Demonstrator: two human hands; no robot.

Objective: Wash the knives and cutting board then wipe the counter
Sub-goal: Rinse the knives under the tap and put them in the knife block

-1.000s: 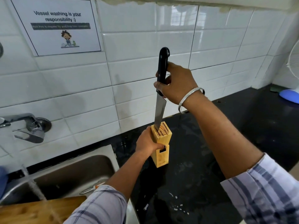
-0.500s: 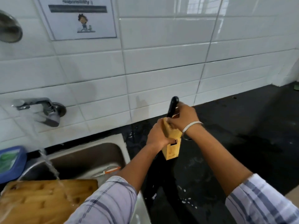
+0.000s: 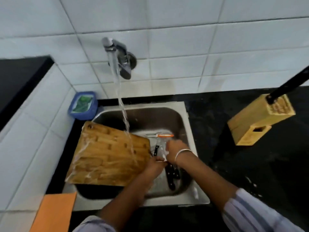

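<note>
Looking down from head height: a steel sink (image 3: 188, 114) is set in a black table (image 3: 267, 173) against a white tiled wall (image 3: 184, 39). A wall tap (image 3: 119, 55) pours a stream of water (image 3: 124, 118) onto the right part of a wooden cutting board (image 3: 107, 156), which lies tilted across the left side of the sink with its left edge over the rim. The person's left hand (image 3: 154, 165) and right hand (image 3: 175, 149) meet in the basin just right of the board, fingers curled, with something pale and blurred between them. I cannot tell whether either grip is grasping it or is simply clenched. A silver bracelet (image 3: 182, 152) circles the right wrist. Black-handled knives (image 3: 172, 175) lie on the sink floor below the right wrist. An orange-handled peeler (image 3: 164, 135) lies just beyond the hands. To the right of the sink, a wooden knife block (image 3: 257, 118) stands on the table with one black-handled knife (image 3: 287, 86) in a slot. A blue tub (image 3: 83, 106) with green contents sits at the sink's far left corner, and an orange sheet (image 3: 53, 213) lies at its near left corner.
</note>
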